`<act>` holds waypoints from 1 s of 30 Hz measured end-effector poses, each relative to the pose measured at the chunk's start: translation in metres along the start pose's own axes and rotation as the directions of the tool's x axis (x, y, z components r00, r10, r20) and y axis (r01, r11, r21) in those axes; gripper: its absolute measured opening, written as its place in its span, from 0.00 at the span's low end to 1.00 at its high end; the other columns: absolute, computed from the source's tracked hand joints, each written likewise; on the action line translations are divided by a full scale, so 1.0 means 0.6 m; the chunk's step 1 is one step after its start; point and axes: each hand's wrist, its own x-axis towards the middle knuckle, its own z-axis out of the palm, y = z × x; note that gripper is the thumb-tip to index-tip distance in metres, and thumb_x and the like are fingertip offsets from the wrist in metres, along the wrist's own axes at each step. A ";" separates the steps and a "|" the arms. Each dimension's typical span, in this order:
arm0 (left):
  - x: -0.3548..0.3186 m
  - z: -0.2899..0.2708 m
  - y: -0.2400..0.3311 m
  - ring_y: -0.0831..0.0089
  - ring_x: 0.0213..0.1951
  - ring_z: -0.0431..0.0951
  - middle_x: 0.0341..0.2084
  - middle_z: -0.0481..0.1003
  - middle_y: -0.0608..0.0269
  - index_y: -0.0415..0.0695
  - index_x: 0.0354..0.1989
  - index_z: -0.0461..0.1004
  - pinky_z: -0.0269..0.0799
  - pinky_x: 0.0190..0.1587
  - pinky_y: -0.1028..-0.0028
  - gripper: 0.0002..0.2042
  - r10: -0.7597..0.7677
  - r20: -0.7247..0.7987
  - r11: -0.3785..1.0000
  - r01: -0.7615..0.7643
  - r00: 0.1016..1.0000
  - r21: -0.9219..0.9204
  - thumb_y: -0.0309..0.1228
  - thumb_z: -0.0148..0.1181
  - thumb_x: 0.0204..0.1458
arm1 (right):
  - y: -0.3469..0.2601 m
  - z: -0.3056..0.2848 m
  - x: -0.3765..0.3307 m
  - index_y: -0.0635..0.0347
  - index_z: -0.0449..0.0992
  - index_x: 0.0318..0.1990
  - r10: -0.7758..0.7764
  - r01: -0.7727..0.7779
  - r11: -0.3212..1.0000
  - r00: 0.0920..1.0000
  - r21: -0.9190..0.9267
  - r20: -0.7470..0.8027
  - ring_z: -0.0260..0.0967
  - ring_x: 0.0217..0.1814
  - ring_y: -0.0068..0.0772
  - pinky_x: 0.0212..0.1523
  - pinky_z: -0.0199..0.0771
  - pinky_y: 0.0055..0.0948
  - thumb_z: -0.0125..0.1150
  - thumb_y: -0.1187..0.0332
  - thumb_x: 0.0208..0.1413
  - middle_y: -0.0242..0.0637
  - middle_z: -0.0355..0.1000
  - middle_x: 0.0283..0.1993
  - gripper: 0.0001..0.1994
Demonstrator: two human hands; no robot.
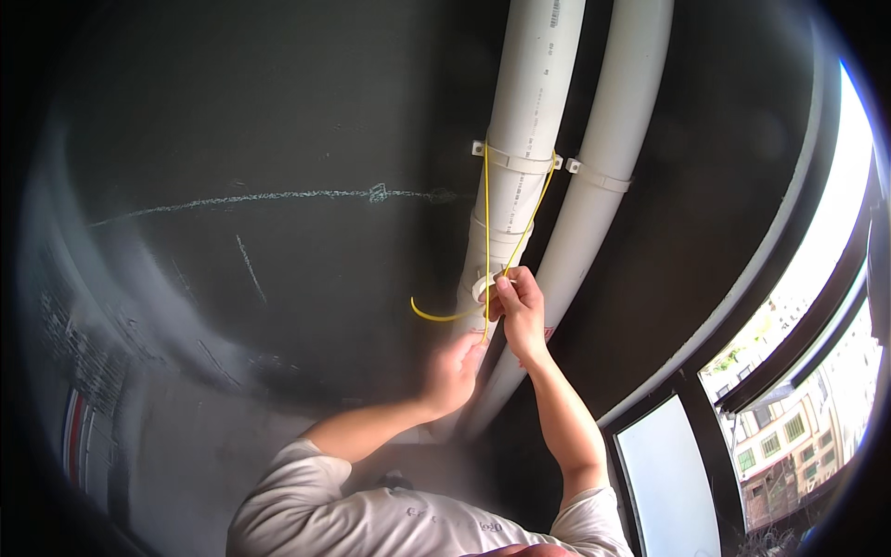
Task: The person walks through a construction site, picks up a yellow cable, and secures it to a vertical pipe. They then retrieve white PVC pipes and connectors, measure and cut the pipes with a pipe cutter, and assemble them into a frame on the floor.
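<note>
I'm pinching thin yellow cord (485, 223) with both hands against white plastic pipe (524, 139) on dark grey wall (278, 139). Right hand (522, 311) fingers closing on strands; left hand (455, 371) gripping lower end. Cord looping over white pipe clamp (515, 160); second white pipe (603, 176) running beside.

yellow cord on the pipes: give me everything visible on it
The yellow cord is thin, bright and looks like plastic or nylon line. It loops over the white clamp on the left white pipe, and two strands run down to the hands. The right hand pinches the strands against the pipe; the left hand grips the lower end. A loose tail curls out to the left.
</note>
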 end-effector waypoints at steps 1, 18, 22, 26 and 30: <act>-0.002 0.002 -0.012 0.73 0.29 0.79 0.28 0.79 0.55 0.35 0.45 0.76 0.76 0.35 0.72 0.05 0.015 0.009 0.997 -0.015 1.000 0.075 0.22 0.55 0.65 | 0.004 0.015 -0.001 0.59 0.69 0.44 0.031 -0.031 0.997 1.000 0.066 -0.003 0.68 0.26 0.21 0.28 0.68 0.21 0.49 0.66 0.74 0.38 0.76 0.32 0.07; 0.065 -0.019 -0.025 0.78 0.49 0.76 0.53 0.72 0.62 0.43 0.74 0.56 0.74 0.56 0.72 0.33 -0.270 0.318 0.754 0.405 0.909 -0.517 0.22 0.63 0.61 | 0.053 -0.019 -0.013 0.57 0.66 0.45 0.111 -0.097 0.936 0.994 0.337 -0.022 0.60 0.25 0.15 0.22 0.59 0.16 0.51 0.71 0.72 0.35 0.75 0.34 0.02; 0.045 -0.002 -0.021 0.79 0.41 0.76 0.45 0.71 0.68 0.43 0.74 0.56 0.74 0.46 0.76 0.30 -0.409 0.426 0.583 0.590 0.807 -0.558 0.24 0.59 0.64 | 0.045 -0.011 -0.037 0.59 0.65 0.44 0.135 -0.131 0.958 0.991 0.256 -0.001 0.73 0.30 0.22 0.26 0.78 0.19 0.47 0.71 0.74 0.37 0.76 0.36 0.03; 0.021 0.009 -0.001 0.84 0.29 0.68 0.33 0.69 0.73 0.39 0.68 0.62 0.61 0.30 0.81 0.21 -0.438 0.440 0.533 0.620 0.784 -0.575 0.25 0.51 0.67 | 0.039 -0.031 -0.066 0.62 0.66 0.47 0.100 -0.100 0.995 0.995 0.030 0.009 0.75 0.30 0.22 0.31 0.76 0.24 0.48 0.73 0.72 0.37 0.77 0.36 0.03; -0.019 0.007 0.022 0.85 0.23 0.61 0.21 0.65 0.73 0.38 0.57 0.71 0.54 0.25 0.82 0.13 -0.498 0.255 0.585 0.538 0.829 -0.607 0.30 0.46 0.70 | 0.019 -0.031 -0.079 0.64 0.72 0.49 0.012 -0.036 0.951 0.997 -0.307 -0.079 0.69 0.27 0.19 0.30 0.71 0.23 0.51 0.73 0.71 0.32 0.74 0.30 0.06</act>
